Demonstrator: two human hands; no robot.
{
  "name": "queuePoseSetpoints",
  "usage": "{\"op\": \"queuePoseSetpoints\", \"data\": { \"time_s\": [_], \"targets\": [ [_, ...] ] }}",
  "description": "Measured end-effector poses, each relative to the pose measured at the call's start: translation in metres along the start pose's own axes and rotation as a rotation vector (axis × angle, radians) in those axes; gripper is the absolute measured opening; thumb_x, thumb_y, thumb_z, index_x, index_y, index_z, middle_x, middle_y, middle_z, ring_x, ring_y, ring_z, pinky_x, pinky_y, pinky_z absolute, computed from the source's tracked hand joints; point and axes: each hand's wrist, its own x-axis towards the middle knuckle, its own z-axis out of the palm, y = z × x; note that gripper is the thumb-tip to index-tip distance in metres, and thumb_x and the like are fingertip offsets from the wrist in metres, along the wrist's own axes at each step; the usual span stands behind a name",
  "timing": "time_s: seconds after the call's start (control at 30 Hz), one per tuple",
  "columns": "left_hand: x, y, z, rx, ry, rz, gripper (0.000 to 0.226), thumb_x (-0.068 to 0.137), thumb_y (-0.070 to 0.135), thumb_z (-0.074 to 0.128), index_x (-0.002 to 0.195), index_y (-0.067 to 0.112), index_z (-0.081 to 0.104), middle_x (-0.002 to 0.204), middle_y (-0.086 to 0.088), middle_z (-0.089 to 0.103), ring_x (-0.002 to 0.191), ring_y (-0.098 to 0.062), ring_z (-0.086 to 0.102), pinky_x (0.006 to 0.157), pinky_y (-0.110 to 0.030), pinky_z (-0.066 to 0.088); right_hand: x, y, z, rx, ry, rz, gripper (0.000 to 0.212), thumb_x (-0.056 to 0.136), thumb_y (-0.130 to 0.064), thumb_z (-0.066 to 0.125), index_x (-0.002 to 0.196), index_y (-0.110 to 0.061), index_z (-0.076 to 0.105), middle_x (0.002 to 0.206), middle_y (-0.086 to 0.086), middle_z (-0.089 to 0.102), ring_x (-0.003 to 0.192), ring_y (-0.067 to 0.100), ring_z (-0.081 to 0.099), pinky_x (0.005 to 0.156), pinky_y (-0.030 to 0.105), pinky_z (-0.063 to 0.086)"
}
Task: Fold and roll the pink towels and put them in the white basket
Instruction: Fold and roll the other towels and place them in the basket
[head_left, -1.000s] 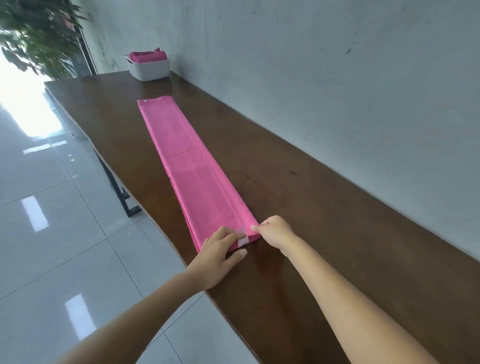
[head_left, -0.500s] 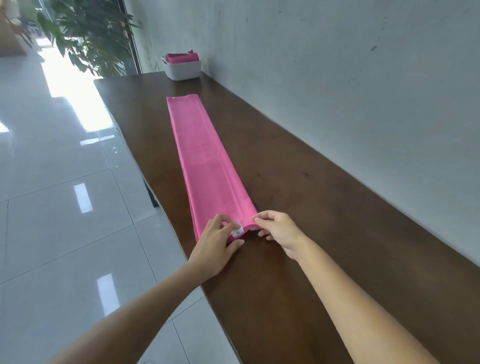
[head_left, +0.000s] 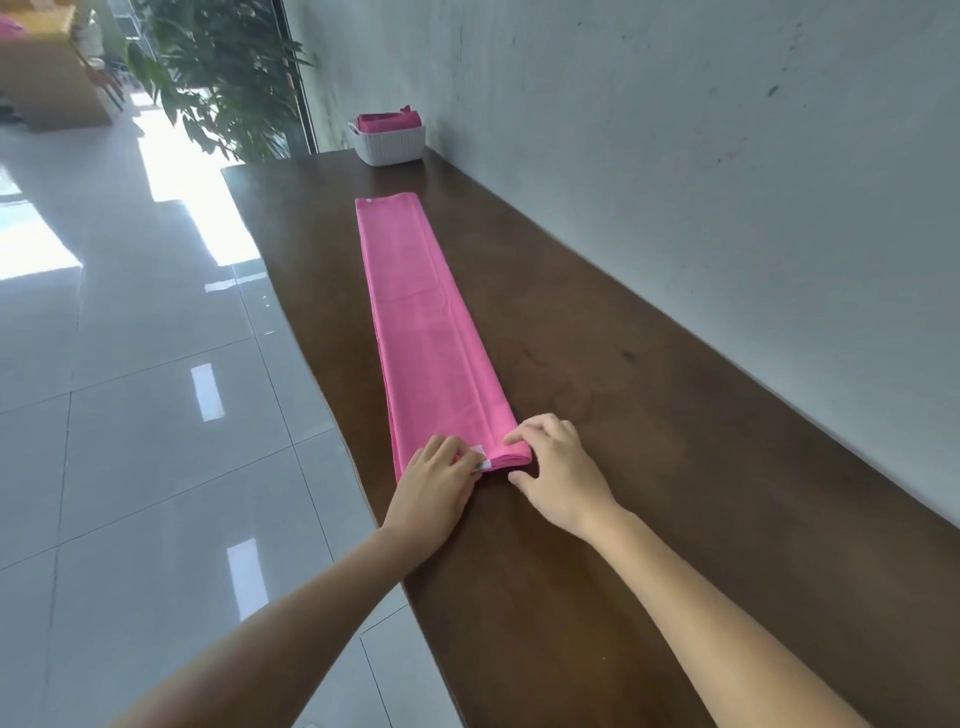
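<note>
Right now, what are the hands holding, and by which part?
Both hands grip the pink towel at its near end: left hand at the left corner, right hand at the right.

Towel (head_left: 426, 322) on table (head_left: 597, 441), basket (head_left: 390, 146) behind

Bare desk (head_left: 649, 467) runs between the pink towel (head_left: 426, 332) and the wall (head_left: 675, 156). Beyond the towel's far end, the white basket (head_left: 392, 145) stands against that wall.

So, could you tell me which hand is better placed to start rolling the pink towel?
Probably right: the right hand already pinches the towel at its curled near corner; the left hand only holds the edge down.
</note>
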Motion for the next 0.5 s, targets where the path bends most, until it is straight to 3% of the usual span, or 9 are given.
{"op": "queuePoseSetpoints", "data": {
  "time_s": [0.07,0.2,0.37,0.5],
  "targets": [
    [-0.001,-0.004,-0.002,-0.019,-0.002,0.017,0.014,0.097,0.022,0.066,0.109,0.016,0.072,0.098,0.001,0.062,0.093,-0.022,0.055,0.079,-0.037,0.053,-0.001,-0.003,0.005,-0.164,0.016,-0.185,0.033,0.09,-0.022,0.074,0.121,-0.026,0.064,0.123,-0.012,0.056,0.117,0.011,0.046,0.101,0.029,0.044],
    [-0.008,-0.007,-0.011,-0.11,-0.015,-0.007,0.012,0.096,0.025,0.068,0.105,0.017,0.066,0.099,0.005,0.066,0.093,-0.016,0.056,0.079,-0.03,0.05,0.001,-0.008,0.012,-0.273,0.097,-0.334,0.024,0.089,-0.024,0.076,0.112,-0.02,0.07,0.11,-0.006,0.067,0.106,0.015,0.056,0.096,0.032,0.048],
    [-0.02,-0.015,-0.023,-0.215,-0.05,-0.024,0.011,0.095,0.026,0.067,0.093,0.019,0.059,0.089,0.014,0.056,0.084,-0.003,0.042,0.076,-0.016,0.035,-0.002,-0.017,0.021,-0.265,0.079,-0.378,0.016,0.093,-0.027,0.073,0.108,-0.02,0.072,0.104,-0.005,0.069,0.097,0.014,0.058,0.089,0.03,0.049],
    [-0.036,-0.019,-0.024,-0.174,-0.032,0.03,0.013,0.099,0.03,0.058,0.107,0.022,0.065,0.104,0.01,0.058,0.096,-0.008,0.049,0.085,-0.018,0.04,-0.008,-0.024,0.025,-0.176,0.04,-0.29,0.014,0.097,-0.027,0.067,0.108,-0.019,0.071,0.109,-0.006,0.068,0.101,0.013,0.057,0.092,0.031,0.049]
  ]
}}
